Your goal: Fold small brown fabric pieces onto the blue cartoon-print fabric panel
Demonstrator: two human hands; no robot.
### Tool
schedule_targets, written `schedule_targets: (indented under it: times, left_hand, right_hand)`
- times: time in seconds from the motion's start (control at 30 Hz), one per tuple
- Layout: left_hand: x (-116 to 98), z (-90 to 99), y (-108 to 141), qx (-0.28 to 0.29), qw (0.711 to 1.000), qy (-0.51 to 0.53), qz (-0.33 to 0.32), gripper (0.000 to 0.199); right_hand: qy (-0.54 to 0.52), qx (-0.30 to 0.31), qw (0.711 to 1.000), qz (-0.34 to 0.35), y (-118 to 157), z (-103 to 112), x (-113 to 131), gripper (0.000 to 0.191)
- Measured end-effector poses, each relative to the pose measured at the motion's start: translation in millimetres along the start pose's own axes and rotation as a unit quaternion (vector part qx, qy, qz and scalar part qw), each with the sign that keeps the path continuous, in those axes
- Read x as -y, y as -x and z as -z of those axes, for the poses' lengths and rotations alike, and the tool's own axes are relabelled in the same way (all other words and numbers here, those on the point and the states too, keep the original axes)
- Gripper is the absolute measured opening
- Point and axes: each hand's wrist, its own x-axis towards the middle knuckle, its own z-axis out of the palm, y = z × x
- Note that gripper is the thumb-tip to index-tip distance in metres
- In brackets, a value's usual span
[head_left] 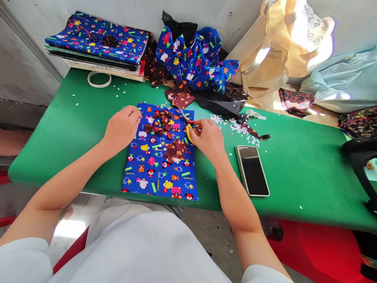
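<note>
Seemingly, cutting is partway, with brown scraps (176,149) on the blue cloth (160,184), a larger piece (184,98) left beyond it, right hand (209,137) gripping scissors (189,134) at its right, left hand (122,125), grip unclear, at its left.

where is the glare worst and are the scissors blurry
Head view: glare is worst at upper right, bleaching out part around the cream bag; a bright patch of floor washes out at lower left; the scissors look fairly clear.

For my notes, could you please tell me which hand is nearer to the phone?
Right: the right hand, holding scissors, is left of and beyond the phone; the left hand is farther left, at the left edge of the blue sheet.
</note>
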Motion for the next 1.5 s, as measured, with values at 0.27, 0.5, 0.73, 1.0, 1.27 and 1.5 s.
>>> schedule_targets:
  times: [0.27, 0.5, 0.73, 1.0, 1.27, 1.5]
  left_hand:
    - [-10.2, -5.4, 4.3, -0.053, 0.988, 0.128, -0.062, 0.019]
    - [-19.9, -6.7, 8.8, -0.034, 0.973, 0.214, -0.075, 0.014]
    - [-31.5, -7.3, 13.7, 0.022, 0.952, 0.304, -0.042, 0.008]
    - [-41.4, -17.3, 22.5, 0.115, 0.915, 0.386, -0.021, 0.01]
    - [-39.4, -26.8, 23.7, 0.147, 0.875, 0.461, 0.024, 0.011]
    - [-41.0, -27.3, 22.5, 0.145, 0.865, 0.478, 0.04, 0.015]
  right_hand:
    - [-0.105, 0.096, 0.957, 0.252, 3.7, 16.1, 15.1, 0.005]
    - [-0.073, 0.193, 0.942, 0.264, 6.8, 20.4, 20.1, 0.008]
    - [-0.091, 0.183, 0.942, 0.266, 6.0, 16.8, 18.1, 0.004]
    - [-0.152, 0.144, 0.939, 0.272, 4.7, 12.5, 19.0, 0.009]
    - [-0.246, 0.103, 0.924, 0.273, 9.2, 9.1, 24.8, 0.01]
    - [-0.351, 0.181, 0.903, 0.17, 22.7, 4.7, 41.6, 0.01]
